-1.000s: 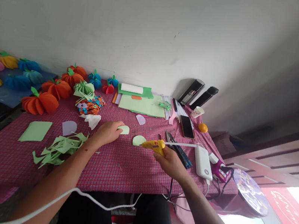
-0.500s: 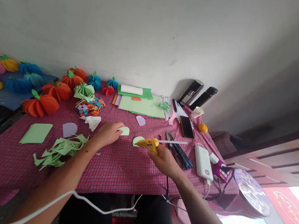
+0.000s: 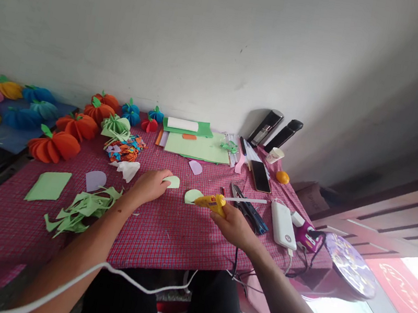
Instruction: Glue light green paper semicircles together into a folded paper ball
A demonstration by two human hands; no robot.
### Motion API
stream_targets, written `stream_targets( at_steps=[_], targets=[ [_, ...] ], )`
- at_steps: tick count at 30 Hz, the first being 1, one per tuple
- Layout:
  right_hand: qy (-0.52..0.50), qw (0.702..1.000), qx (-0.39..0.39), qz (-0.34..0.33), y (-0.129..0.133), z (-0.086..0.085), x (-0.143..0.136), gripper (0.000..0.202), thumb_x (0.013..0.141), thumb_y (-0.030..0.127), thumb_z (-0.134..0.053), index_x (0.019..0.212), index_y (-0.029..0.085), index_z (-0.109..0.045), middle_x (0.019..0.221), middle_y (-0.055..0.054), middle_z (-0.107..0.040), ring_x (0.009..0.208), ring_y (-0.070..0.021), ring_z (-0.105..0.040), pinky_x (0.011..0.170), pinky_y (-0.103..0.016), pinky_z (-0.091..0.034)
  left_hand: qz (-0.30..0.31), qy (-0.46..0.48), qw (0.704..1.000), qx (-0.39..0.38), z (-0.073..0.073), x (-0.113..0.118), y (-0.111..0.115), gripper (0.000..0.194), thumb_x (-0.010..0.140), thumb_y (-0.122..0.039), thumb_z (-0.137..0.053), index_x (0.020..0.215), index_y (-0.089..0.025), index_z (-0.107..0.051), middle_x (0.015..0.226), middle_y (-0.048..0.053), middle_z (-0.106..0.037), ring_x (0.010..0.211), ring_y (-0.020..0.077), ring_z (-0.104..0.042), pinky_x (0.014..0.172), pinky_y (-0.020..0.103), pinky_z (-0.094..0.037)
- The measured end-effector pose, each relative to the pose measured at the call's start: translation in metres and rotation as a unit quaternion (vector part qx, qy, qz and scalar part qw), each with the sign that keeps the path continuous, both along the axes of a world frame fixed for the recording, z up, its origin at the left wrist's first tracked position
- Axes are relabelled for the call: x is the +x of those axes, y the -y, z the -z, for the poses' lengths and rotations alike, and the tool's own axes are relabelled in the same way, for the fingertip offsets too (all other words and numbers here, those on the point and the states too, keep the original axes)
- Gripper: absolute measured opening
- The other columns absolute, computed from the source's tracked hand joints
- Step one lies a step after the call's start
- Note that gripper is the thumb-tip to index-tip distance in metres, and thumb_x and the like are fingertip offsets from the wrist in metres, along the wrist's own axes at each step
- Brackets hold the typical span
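Observation:
My right hand (image 3: 233, 225) is closed around a yellow hot glue gun (image 3: 211, 202), a long white glue stick (image 3: 249, 200) jutting from its back. The gun's nozzle is at a pale green rounded paper piece (image 3: 192, 195) on the tablecloth; whether it touches cannot be made out. To the left, my left hand (image 3: 152, 185) pinches another pale green rounded paper piece (image 3: 173, 182) just above the cloth. A lilac paper piece (image 3: 195, 167) lies behind them. Beside the glue gun are black-and-blue scissors (image 3: 250, 213), partly hidden by my right hand.
Green paper scraps (image 3: 83, 210) and a stack of green sheets (image 3: 47, 186) lie left. Paper pumpkins (image 3: 79, 127) stand at the back left. Rightward are a phone (image 3: 261, 176), a white power bank (image 3: 284, 225), a paper cup (image 3: 274, 156) and two dark bottles (image 3: 266, 127).
The glue gun has shifted slightly right along the green paper piece's edge. My left hand keeps its piece in nearly the same place. The view has moved a little.

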State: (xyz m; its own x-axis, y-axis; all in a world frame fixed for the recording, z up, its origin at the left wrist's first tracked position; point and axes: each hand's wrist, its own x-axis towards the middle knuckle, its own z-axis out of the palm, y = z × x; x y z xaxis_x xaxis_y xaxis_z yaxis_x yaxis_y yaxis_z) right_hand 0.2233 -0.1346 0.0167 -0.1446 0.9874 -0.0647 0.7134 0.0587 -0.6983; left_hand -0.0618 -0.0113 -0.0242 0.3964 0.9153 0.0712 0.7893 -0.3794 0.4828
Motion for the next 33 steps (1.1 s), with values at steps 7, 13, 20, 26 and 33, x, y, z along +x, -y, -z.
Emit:
stream_targets(
  at_steps=[7, 13, 20, 26, 33],
  targets=[
    [-0.001, 1.0, -0.005, 0.011, 0.005, 0.0, 0.009, 0.021, 0.092, 0.037, -0.053, 0.093, 0.017, -0.061, 0.071, 0.002, -0.057, 0.058, -0.0114, -0.047, 0.054, -0.025, -0.033, 0.011, 0.004, 1.0, 0.013, -0.001, 0.0, 0.001, 0.025, 0.092, -0.027, -0.047, 0.105, -0.024, -0.068, 0.105, 0.006, -0.076, 0.095, 0.0232, -0.069, 0.078, 0.03, -0.043],
    [-0.018, 1.0, -0.001, 0.018, 0.007, 0.001, 0.014, 0.024, 0.092, 0.038, -0.052, 0.098, 0.017, -0.061, 0.071, 0.002, -0.054, 0.057, -0.0116, -0.045, 0.054, -0.026, -0.033, 0.009, 0.0, 1.0, 0.015, -0.001, 0.0, 0.001, 0.026, 0.093, -0.029, -0.046, 0.107, -0.024, -0.068, 0.104, 0.006, -0.077, 0.094, 0.0244, -0.07, 0.077, 0.031, -0.043],
    [-0.012, 1.0, 0.002, 0.021, 0.003, 0.005, 0.006, 0.023, 0.091, 0.038, -0.053, 0.091, 0.017, -0.061, 0.069, 0.002, -0.054, 0.058, -0.0128, -0.047, 0.055, -0.026, -0.033, 0.006, 0.009, 1.0, 0.007, 0.0, 0.0, 0.0, 0.026, 0.093, -0.029, -0.048, 0.107, -0.024, -0.069, 0.105, 0.006, -0.077, 0.094, 0.0234, -0.069, 0.079, 0.03, -0.043],
    [0.004, 1.0, 0.014, 0.011, 0.001, 0.007, 0.005, 0.021, 0.092, 0.035, -0.052, 0.094, 0.017, -0.061, 0.071, 0.001, -0.058, 0.059, -0.0133, -0.05, 0.056, -0.026, -0.034, 0.006, 0.011, 1.0, 0.01, 0.001, 0.0, 0.0, 0.025, 0.092, -0.028, -0.048, 0.106, -0.024, -0.069, 0.103, 0.006, -0.077, 0.092, 0.024, -0.07, 0.077, 0.03, -0.043],
    [0.009, 1.0, -0.006, 0.024, 0.006, -0.003, 0.01, 0.022, 0.092, 0.034, -0.052, 0.098, 0.015, -0.062, 0.071, 0.0, -0.059, 0.057, -0.0129, -0.049, 0.053, -0.026, -0.032, 0.01, 0.014, 1.0, 0.009, 0.001, 0.0, -0.001, 0.024, 0.093, -0.028, -0.047, 0.106, -0.024, -0.068, 0.107, 0.006, -0.076, 0.095, 0.0236, -0.07, 0.078, 0.03, -0.043]
  ],
)
